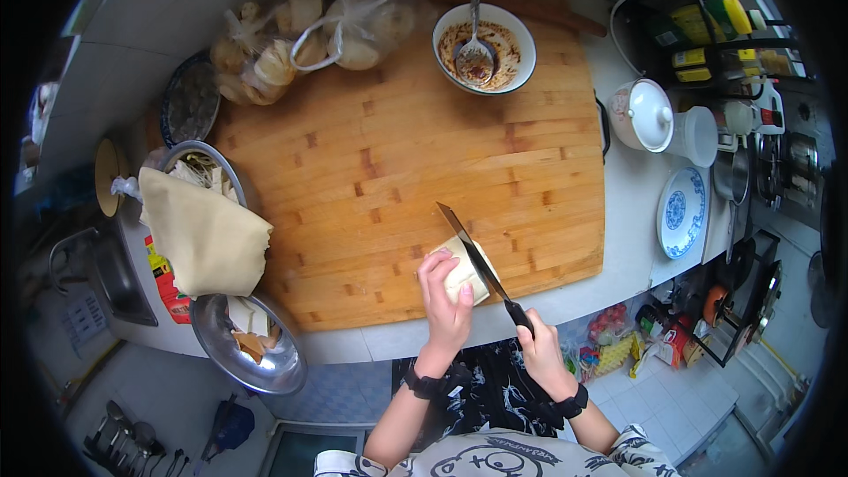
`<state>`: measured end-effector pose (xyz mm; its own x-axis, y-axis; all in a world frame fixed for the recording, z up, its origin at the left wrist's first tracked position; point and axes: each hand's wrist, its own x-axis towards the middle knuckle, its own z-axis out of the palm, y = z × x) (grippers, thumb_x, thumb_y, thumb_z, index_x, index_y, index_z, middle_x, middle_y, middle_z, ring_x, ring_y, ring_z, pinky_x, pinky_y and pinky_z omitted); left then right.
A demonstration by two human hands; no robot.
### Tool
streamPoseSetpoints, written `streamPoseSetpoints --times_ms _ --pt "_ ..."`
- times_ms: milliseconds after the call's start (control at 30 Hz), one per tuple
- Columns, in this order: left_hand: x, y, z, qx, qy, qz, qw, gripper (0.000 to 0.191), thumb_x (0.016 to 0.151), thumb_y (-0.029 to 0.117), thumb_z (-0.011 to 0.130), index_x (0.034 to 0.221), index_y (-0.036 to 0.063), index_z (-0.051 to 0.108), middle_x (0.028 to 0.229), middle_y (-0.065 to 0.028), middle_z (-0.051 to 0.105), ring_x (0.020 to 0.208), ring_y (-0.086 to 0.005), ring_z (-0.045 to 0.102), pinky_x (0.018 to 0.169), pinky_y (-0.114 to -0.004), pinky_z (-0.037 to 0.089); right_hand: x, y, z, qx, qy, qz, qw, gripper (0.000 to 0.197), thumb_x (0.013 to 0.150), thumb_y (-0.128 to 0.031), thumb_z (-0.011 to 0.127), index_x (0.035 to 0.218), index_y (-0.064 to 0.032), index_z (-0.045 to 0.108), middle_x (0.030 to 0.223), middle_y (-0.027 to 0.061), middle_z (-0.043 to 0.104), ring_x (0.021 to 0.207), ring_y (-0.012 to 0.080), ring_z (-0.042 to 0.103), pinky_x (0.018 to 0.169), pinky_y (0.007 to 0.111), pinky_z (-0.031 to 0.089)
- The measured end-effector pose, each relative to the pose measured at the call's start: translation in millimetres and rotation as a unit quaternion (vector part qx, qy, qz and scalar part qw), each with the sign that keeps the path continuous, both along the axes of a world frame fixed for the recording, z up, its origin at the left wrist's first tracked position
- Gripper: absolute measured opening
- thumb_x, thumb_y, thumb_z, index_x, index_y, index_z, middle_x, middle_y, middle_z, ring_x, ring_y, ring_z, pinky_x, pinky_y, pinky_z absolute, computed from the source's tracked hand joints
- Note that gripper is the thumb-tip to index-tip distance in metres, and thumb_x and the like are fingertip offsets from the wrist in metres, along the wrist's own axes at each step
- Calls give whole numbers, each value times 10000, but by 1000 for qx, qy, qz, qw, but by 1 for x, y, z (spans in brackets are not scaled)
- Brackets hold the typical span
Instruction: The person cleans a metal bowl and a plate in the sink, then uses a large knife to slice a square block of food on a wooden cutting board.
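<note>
A block of pale food, perhaps tofu or folded dough (457, 279), lies near the front edge of the wooden cutting board (424, 165). My left hand (445, 298) holds it from the left, with fingers on its top and the thumb at its near side. In my right hand (543, 348) is the black handle of a kitchen knife (478, 258). The blade points away to the upper left and lies over or in the right part of the block; how deep it sits cannot be told. Both wrists wear black bands.
A white bowl (519, 46) with sauce and a spoon stands at the back, left of it bagged pale vegetables or buns (271, 69). A pale sheet (205, 232) drapes over a metal bowl (240, 175); another metal bowl (285, 361) is at front left. A lidded pot (619, 116) and blue-patterned plate (692, 228) stand right.
</note>
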<state>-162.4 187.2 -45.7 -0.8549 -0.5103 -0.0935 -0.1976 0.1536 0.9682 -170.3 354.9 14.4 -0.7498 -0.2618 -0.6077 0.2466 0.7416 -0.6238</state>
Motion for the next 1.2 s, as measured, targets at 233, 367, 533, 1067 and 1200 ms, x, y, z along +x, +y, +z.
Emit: streamPoseSetpoints --times_ms 233,367,533,1067,1200 --pt "1 -1 3 -26 5 -10 1000 329 883 236 480 1106 -2 443 1140 -187 414 1088 -316 421 966 -397 312 1 -6 7 11 18 6 1000 209 904 -249 471 926 -41 468 611 230 518 662 450 527 542 480 391" --pt "-2 1 7 -29 16 -11 999 333 884 243 481 1105 -4 442 1138 -190 419 1087 -319 422 964 -389 315 -8 -25 4 -9 59 5 998 214 908 -247 473 935 -35 471 642 243 535 681 458 526 548 490 392" --pt "-5 -2 17 -33 16 -19 999 366 883 263 487 1124 -7 431 1161 -196 411 1099 -343 411 966 -408 312 -22 -29 15 -33 95 17 995 218 913 -244 474 931 -27 469 668 249 545 687 456 523 537 485 392" --pt "-12 -54 172 797 210 -146 547 685 913 503 357 1402 39 231 1448 -164 233 1302 -313 294 1073 -443 240 -42 -4 165 -381 -392 6 837 476 933 -524 310 856 -64 407 500 -16 375 356 61 314 464 207 354" --pt "4 -55 186 732 202 -113 640 656 930 500 307 1407 59 223 1452 -145 232 1302 -298 301 1070 -435 250 -35 -6 164 -407 -509 -19 758 515 912 -583 286 839 -84 391 471 -37 344 333 51 282 475 211 330"
